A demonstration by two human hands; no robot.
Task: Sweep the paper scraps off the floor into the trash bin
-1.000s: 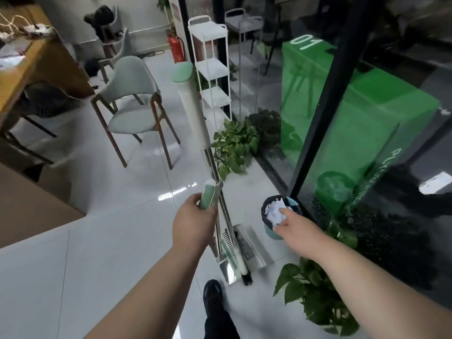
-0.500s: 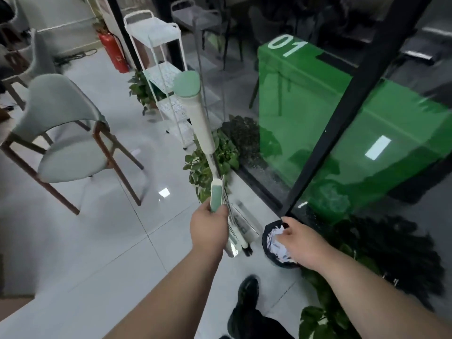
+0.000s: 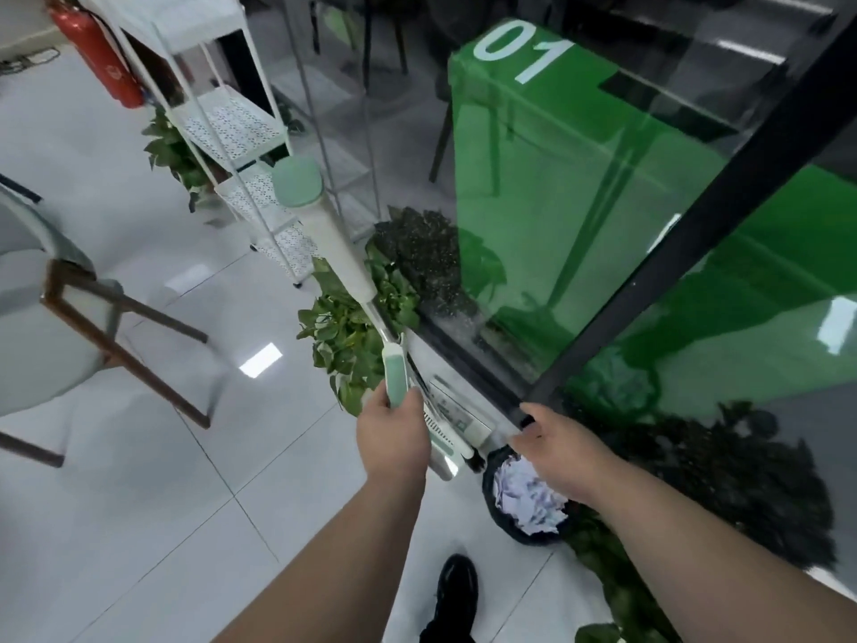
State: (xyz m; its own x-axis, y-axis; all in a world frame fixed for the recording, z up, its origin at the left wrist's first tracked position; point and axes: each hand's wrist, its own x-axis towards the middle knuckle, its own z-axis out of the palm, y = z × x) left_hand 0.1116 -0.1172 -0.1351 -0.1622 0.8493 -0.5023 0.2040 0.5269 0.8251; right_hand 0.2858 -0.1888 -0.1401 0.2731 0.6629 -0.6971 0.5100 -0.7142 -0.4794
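Observation:
My left hand (image 3: 393,436) grips the green-and-white handle of the broom and dustpan set (image 3: 324,243), which stands upright with its long white handle rising toward the camera. Its metal dustpan (image 3: 457,417) and dark bristles sit on the floor by the glass wall. The small dark trash bin (image 3: 514,522) stands just right of the dustpan and holds crumpled white paper scraps (image 3: 526,496). My right hand (image 3: 559,452) hovers over the bin's far rim, fingers relaxed, holding nothing that I can see.
A glass wall with a black frame (image 3: 672,252) runs along the right. Potted plants (image 3: 352,336) stand beside the dustpan and behind the bin. A white wire shelf (image 3: 232,127), a red fire extinguisher (image 3: 99,62) and a grey chair (image 3: 55,317) are on the left. My black shoe (image 3: 457,591) is below.
The view has swung right and closer to the bin. My right hand has lifted from the paper in the bin to just above its rim. My left hand keeps hold of the broom handle.

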